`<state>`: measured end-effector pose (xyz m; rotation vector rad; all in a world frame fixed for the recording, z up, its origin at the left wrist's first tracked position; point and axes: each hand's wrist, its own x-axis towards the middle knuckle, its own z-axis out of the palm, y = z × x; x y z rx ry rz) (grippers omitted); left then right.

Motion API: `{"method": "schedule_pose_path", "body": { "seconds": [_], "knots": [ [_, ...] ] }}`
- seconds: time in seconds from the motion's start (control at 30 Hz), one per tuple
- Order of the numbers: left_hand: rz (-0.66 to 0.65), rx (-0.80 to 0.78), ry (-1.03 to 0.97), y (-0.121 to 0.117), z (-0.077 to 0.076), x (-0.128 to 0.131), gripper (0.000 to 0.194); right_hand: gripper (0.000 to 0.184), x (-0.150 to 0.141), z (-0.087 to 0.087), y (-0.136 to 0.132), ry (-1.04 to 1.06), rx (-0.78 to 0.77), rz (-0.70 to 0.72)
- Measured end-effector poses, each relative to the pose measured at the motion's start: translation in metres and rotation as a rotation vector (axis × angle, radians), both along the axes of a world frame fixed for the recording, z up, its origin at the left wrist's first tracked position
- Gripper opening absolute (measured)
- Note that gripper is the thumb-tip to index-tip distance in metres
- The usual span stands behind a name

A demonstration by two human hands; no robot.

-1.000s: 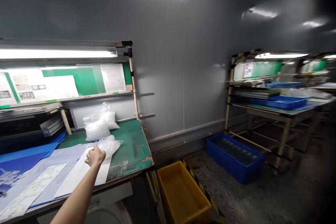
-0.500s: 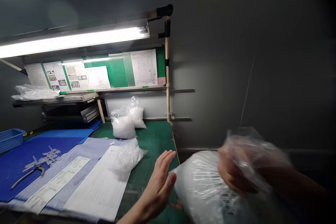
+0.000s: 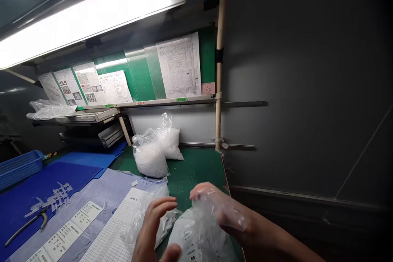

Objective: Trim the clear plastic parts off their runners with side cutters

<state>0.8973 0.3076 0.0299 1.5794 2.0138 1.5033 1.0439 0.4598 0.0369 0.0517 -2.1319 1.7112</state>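
Close below me, my right grip [image 3: 222,208] pinches the gathered neck of a bulging clear plastic bag [image 3: 199,239], whose body lies under it, just right of my spread, open left grip [image 3: 153,227].

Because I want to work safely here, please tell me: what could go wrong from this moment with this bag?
The right hand holds the labelled plastic bag only by its gathered thin neck, so the film might slip or tear. The bag is close to the edge of the green bench mat, so it could drop off. The left hand is open beside the bag, not under it, so it may not catch the bag in time.
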Motion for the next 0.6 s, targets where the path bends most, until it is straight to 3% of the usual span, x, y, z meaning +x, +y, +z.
{"method": "schedule_pose_path", "body": {
  "seconds": [0.03, 0.17, 0.23, 0.3, 0.33, 0.47, 0.6],
  "knots": [
    [-0.053, 0.005, 0.049, 0.009, 0.013, 0.009, 0.052, 0.049, 0.005, -0.002, 0.002, 0.000, 0.007, -0.039],
    [-0.124, -0.123, 0.131, 0.034, 0.042, 0.034, 0.014, 0.054, 0.031, -0.005, 0.009, 0.119, 0.003, -0.385],
    [-0.153, -0.076, 0.161, 0.034, 0.052, 0.037, 0.013, 0.036, 0.047, 0.003, 0.011, 0.301, 0.046, -0.578],
    [-0.204, 0.044, 0.255, 0.029, 0.062, 0.036, 0.011, 0.015, 0.056, 0.019, 0.014, 0.411, 0.199, -0.620],
    [-0.224, 0.101, 0.324, 0.026, 0.066, 0.036, 0.010, 0.013, 0.055, 0.030, 0.014, 0.402, 0.306, -0.564],
    [-0.234, 0.272, 0.536, 0.023, 0.075, 0.038, 0.012, 0.019, 0.023, 0.065, 0.013, 0.096, 0.672, -0.086],
    [-0.325, 0.377, 0.747, 0.022, 0.079, 0.031, 0.024, 0.026, -0.002, 0.070, 0.003, -0.205, 0.972, 0.267]
  ]
}}
